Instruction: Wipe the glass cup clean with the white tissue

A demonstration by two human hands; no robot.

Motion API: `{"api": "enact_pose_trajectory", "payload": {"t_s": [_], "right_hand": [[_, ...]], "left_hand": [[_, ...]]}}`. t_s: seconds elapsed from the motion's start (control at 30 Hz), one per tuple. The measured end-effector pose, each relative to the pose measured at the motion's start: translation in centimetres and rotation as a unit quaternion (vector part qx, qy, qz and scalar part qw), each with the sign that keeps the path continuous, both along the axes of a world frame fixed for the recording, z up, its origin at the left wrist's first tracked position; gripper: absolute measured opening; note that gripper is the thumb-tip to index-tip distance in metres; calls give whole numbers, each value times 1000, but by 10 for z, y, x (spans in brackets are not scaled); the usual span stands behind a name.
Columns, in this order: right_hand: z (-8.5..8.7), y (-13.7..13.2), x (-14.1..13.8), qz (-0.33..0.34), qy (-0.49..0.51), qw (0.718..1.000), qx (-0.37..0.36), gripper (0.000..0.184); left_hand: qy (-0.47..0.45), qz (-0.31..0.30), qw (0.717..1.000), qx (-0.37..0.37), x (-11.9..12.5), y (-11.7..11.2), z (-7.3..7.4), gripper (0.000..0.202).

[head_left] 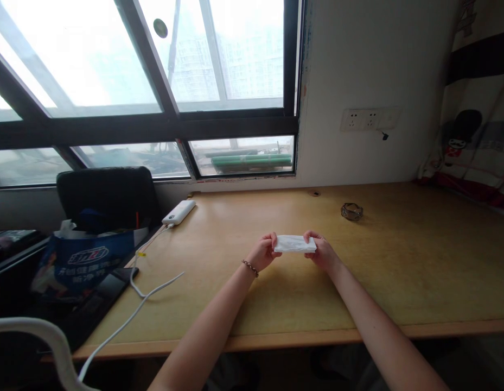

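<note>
A white folded tissue [293,244] is stretched flat between my two hands, above the middle of the wooden table. My left hand [265,253] pinches its left end, thumb on top and fingers beneath; a dark beaded bracelet [250,267] circles that wrist. At the opposite end, my right hand [320,252] grips the tissue in the same way. The undersides of the fingers are partly hidden by the tissue.
A dark ring-shaped object [351,211] lies on the table [418,260] at the back right. A white power bank [179,212] with a white cable [142,304] rests along the left edge. Beyond that edge are a black chair [107,190] and a blue bag [89,266].
</note>
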State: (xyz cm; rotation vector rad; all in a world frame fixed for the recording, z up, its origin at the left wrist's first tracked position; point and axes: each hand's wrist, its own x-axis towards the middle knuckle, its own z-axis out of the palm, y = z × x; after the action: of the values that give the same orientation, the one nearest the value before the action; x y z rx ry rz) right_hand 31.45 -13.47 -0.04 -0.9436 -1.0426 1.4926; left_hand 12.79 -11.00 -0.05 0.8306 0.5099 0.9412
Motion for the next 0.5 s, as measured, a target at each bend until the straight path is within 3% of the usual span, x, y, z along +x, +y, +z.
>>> {"api": "enact_pose_trajectory", "payload": {"t_s": [0.13,0.23,0.33,0.4,0.5], "right_hand": [[2,-1,2,-20,-18,999,19,13],[2,0,7,-43,-20,998,46,14],[1,0,10,-53,-31,995,80,13],[0,-2,10,-60,-83,989,103,14],[-3,-4,7,-55,-161,976,134,15]], "left_hand": [[2,2,1000,-12,-1,-2,2,18],[-9,28,1000,0,-5,1,6,5],[-3,78,997,18,-7,4,10,24],[22,94,995,20,-5,4,11,26],[81,33,996,22,3,-3,11,31]]}}
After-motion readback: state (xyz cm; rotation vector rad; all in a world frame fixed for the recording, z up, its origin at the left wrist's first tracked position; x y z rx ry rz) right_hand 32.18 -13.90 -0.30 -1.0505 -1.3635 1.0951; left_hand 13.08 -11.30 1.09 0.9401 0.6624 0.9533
